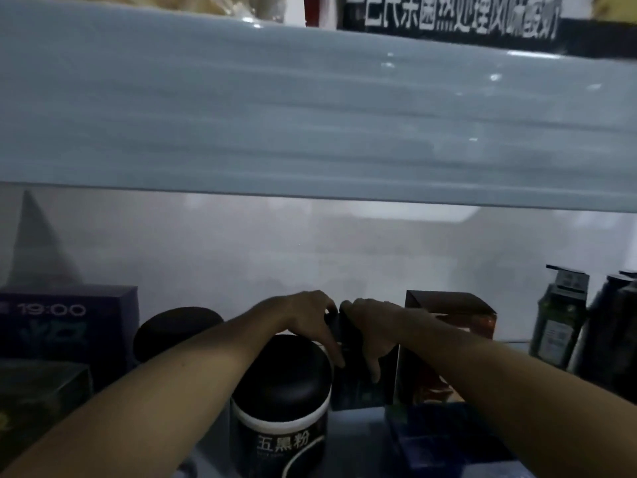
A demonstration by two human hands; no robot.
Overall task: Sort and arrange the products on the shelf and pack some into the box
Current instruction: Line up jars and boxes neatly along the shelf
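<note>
1. Black-lidded round jar with a white band [281, 391] stands closest to the lens, between two bare forearms reaching into the shelf.
2. Left hand [310, 315] and right hand [372, 326] clasp a slim dark carton [358, 391] from either side, fingers curled over its top. It sits deep on the lower shelf, squeezed between the jar and a brown cardboard carton [448, 315].
3. Best handling, by the look of it: keep even pressure on both sides and draw the carton out upright. The left wrist crosses the jar's lid and should stay clear of it.
4. A second dark domed lid [175, 331] and a purple box marked 19:00 [69, 319] crowd the left; a dark pump bottle [556, 315] and a blue box [431, 439] crowd the right.
5. Overhead, a pale grey-blue shelf board [310, 115] hangs low, leaving little headroom. No packing box is in view.
</note>
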